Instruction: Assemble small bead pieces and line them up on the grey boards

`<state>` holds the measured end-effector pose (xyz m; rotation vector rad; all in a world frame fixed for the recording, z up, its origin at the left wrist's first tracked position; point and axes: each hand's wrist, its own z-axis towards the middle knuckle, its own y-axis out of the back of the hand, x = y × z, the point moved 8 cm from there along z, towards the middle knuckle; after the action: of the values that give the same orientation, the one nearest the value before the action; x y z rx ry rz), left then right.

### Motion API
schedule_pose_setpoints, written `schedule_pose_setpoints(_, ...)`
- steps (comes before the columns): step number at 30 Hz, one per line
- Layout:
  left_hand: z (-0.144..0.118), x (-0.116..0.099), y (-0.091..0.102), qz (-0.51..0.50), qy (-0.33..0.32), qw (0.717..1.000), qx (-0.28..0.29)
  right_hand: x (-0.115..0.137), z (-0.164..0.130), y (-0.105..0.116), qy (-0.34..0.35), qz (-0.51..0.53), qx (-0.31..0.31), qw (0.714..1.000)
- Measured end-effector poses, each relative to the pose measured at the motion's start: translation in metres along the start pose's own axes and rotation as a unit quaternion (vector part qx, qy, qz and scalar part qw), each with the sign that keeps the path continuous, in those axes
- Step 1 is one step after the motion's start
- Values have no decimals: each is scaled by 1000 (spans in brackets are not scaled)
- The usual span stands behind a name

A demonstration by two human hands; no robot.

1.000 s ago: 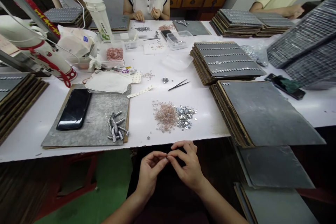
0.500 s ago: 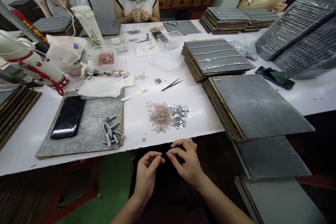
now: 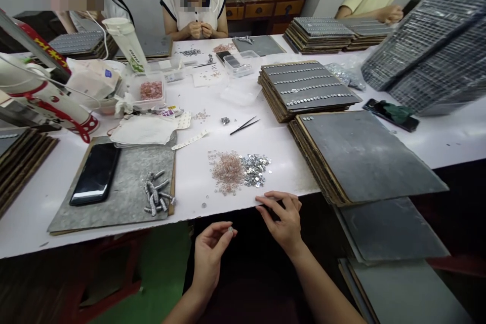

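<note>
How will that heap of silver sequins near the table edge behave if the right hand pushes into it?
The silver sequins look thin, flat and loose, so they would probably scatter and slide rather than roll. They likely weigh little. Lying beside the pink beads, they may mix; the right hand is close.

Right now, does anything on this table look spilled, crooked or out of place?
Mostly no. The pink beads and silver sequins lie loose on the white table, with a few strays near its front edge. The left hand pinches a small silver piece; the right hand reaches the table edge.
</note>
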<state>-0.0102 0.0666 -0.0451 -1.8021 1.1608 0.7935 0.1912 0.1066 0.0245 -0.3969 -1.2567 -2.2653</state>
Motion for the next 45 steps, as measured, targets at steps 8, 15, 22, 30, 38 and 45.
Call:
schedule_pose_setpoints(8, -1, -3, -2, 36, -42, 998, 2, 4, 5, 6, -12, 50, 39, 998)
schedule_pose_setpoints(15, -6, -11, -1, 80, -74, 994, 13, 41, -13, -22, -106, 296, 183, 931)
schedule_pose_setpoints(22, -13, -24, 1, 128, -142, 981, 13, 56, -20, -43, -157, 382, 204, 887)
schedule_pose_setpoints(30, -21, -39, -5, 172, -269, 947, 35, 51, -18, -45, -173, 375, 203, 888)
schedule_pose_setpoints(38, -23, -42, -2, 221, -299, 928, 39, 61, -7, -31, -89, 266, 221, 934)
schedule_pose_setpoints(45, -26, -64, -2, 242, -451, 859, -19, -20, 119, 38, -71, -16, 194, 978)
